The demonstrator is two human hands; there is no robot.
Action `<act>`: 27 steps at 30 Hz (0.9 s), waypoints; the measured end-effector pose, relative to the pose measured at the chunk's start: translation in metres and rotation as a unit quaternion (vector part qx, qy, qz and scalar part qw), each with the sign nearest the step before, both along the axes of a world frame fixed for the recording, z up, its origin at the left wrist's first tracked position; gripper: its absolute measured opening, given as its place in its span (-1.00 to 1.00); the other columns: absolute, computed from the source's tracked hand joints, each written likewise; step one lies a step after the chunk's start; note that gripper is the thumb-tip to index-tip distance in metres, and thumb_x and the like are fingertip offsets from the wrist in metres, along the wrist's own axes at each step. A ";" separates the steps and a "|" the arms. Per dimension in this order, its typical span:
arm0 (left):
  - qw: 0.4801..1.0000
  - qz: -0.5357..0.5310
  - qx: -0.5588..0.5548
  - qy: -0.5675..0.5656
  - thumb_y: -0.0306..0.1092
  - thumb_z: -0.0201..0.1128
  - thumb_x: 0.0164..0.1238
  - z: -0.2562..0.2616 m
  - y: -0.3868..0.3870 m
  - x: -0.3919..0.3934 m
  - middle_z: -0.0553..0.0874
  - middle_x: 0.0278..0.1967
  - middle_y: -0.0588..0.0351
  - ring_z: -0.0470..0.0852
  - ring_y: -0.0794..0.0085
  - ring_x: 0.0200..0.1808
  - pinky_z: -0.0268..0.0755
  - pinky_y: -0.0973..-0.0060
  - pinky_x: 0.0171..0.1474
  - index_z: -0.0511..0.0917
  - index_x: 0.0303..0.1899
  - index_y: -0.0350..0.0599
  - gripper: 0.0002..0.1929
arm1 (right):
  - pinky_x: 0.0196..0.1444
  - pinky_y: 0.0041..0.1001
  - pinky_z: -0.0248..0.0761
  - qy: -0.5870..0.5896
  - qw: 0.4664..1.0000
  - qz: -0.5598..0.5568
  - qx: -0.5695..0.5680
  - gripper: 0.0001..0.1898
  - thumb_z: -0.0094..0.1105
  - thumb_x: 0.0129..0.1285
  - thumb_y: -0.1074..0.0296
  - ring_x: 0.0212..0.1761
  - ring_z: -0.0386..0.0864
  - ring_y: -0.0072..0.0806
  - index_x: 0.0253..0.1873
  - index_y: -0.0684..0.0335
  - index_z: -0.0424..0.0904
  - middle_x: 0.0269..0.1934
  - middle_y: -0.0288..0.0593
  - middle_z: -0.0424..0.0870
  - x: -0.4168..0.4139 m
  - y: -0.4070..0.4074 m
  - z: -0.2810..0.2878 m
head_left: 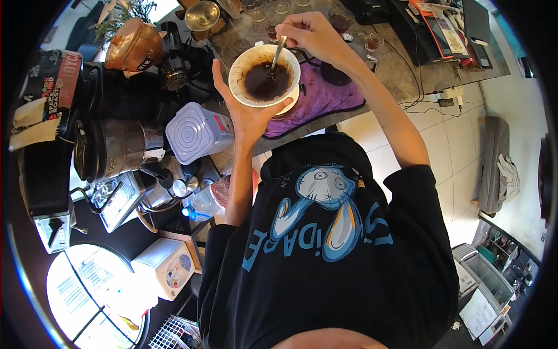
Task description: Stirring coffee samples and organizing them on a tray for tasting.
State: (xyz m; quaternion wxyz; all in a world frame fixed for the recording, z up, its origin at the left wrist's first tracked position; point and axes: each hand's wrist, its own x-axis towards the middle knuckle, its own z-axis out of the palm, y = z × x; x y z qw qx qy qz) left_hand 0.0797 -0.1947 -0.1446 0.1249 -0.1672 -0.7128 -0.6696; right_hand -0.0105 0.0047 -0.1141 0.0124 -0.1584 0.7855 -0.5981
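My left hand (250, 115) grips a white cone coffee dripper (285, 101) from its near left side, thumb and fingers spread around it. A pale paper filter (237, 80) with dark grounds stuck to its wall lines the cone. Dark wet coffee (267, 82) fills its lower part. Between the thumb and fingers of my right hand (305, 35) is the handle of a metal spoon (279, 51), tilted, its lower end dipping into the coffee. What stands under the dripper is mostly hidden. A purple cloth (318, 96) lies on the table beside it.
Several glasses with dark liquid, one a small glass (374, 41), stand at the back. A lidded plastic container (194, 131) is close by my left forearm. Coffee machines, one a grinder (113, 148), crowd the left. Cables (418, 74) hang over the table's right edge.
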 end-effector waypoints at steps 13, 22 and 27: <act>0.999 -0.033 0.034 -0.001 -0.48 0.71 -0.27 -0.002 -0.004 -0.011 0.48 0.23 -0.25 0.56 0.10 0.23 0.45 0.21 0.32 -0.36 0.53 -0.04 0.44 | -0.54 -0.57 0.18 0.154 0.985 -0.020 -0.079 -0.72 0.16 0.44 0.33 -0.56 0.33 -0.71 -0.35 0.40 0.59 -0.58 -0.35 0.51 0.033 -0.007 0.083; 1.000 -0.007 -0.007 -0.001 -0.50 0.71 -0.28 -0.012 -0.007 -0.009 0.48 0.24 -0.23 0.55 0.11 0.25 0.45 0.20 0.32 -0.36 0.53 -0.06 0.44 | -0.48 -0.39 0.25 0.222 0.969 -0.098 0.036 -0.71 0.19 0.40 0.29 -0.57 0.38 -0.51 -0.33 0.44 0.57 -0.59 -0.10 0.49 0.049 -0.006 0.070; 0.999 0.001 0.033 -0.015 -0.51 0.72 -0.30 -0.028 -0.006 -0.010 0.49 0.23 -0.22 0.55 0.10 0.26 0.42 0.18 0.34 -0.35 0.53 -0.07 0.44 | -0.44 -0.71 0.22 0.047 0.989 -0.074 -0.119 -0.82 0.19 0.44 0.37 -0.49 0.39 -0.78 -0.13 0.38 0.68 -0.47 -0.35 0.58 0.045 0.002 0.032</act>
